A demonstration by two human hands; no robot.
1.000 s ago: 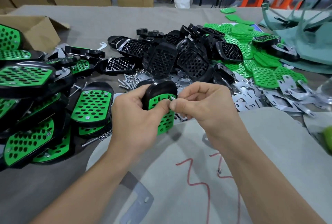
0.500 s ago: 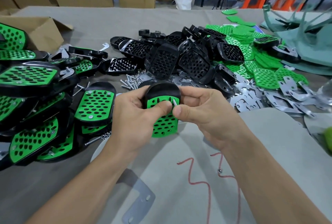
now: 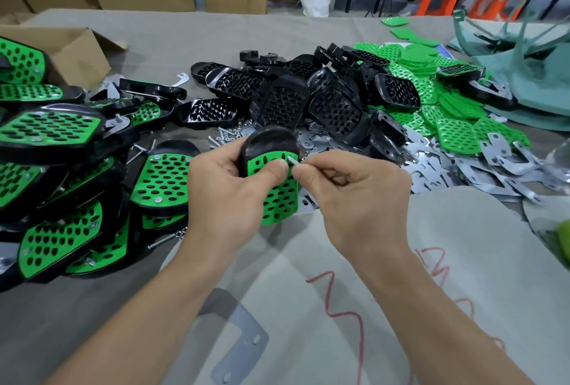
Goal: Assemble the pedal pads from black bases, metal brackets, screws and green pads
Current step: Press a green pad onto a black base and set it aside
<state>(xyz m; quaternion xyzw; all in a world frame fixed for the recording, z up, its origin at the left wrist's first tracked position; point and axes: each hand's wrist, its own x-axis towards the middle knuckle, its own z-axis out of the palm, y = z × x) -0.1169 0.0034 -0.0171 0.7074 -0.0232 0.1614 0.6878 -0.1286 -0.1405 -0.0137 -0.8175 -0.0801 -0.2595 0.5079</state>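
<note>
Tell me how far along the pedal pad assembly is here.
Done: a stack of finished pads lies at the left. In hand: the left hand grips a black base with a green pad on it, while the right hand pinches a screw at an upper hole. Left: many bare bases, loose green pads and metal brackets wait behind.

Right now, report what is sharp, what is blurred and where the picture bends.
Head view, centre: left hand, right hand, pedal pad and screw sharp; head view, right edge: teal stool smeared; head view, corners: stretched by the wide lens; head view overall: soft light, faint shadows.
</note>
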